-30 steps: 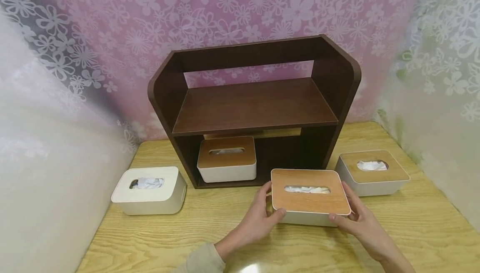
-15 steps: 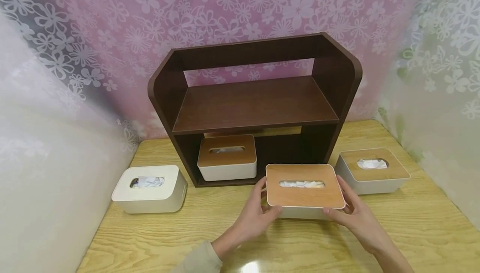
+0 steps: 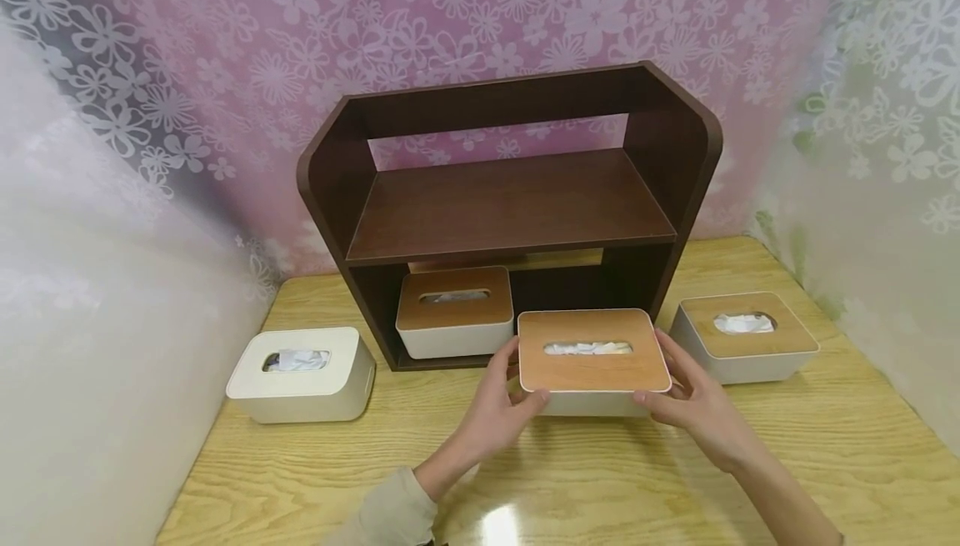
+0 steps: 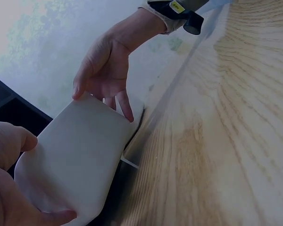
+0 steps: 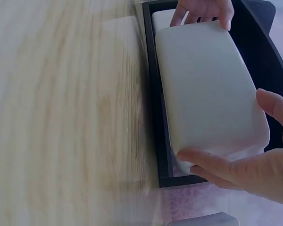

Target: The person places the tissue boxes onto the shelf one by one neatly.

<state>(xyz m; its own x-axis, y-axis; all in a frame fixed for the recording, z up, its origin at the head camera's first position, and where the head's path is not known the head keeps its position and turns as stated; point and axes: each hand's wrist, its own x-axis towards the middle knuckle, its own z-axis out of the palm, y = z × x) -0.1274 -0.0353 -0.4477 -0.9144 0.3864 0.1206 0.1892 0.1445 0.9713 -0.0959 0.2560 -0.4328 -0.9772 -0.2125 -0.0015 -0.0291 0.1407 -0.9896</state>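
Observation:
A tissue box (image 3: 592,373) with a wood-look lid and white body is held between both hands, in front of the right part of the rack's lower shelf. My left hand (image 3: 497,408) grips its left end, thumb on the front side. My right hand (image 3: 697,400) grips the opposite end the same way. White tissue shows through the lid's slot. In the left wrist view the box's pale front side (image 4: 80,146) spans the gap between the hands. Behind it stands the dark brown rack (image 3: 510,204), with a second wood-lidded tissue box (image 3: 453,338) on the lower shelf's left.
On the wooden table (image 3: 315,479), an all-white tissue box (image 3: 296,400) stands left of the rack. A grey-sided tissue box (image 3: 750,367) with a wooden lid stands to its right, close to my right hand. Flowered sheets (image 3: 480,21) hang behind and at both sides.
Both hands have carried the wood-lidded tissue box away from me and slightly left, closer to the rack's lower shelf. The other boxes stay where they were.

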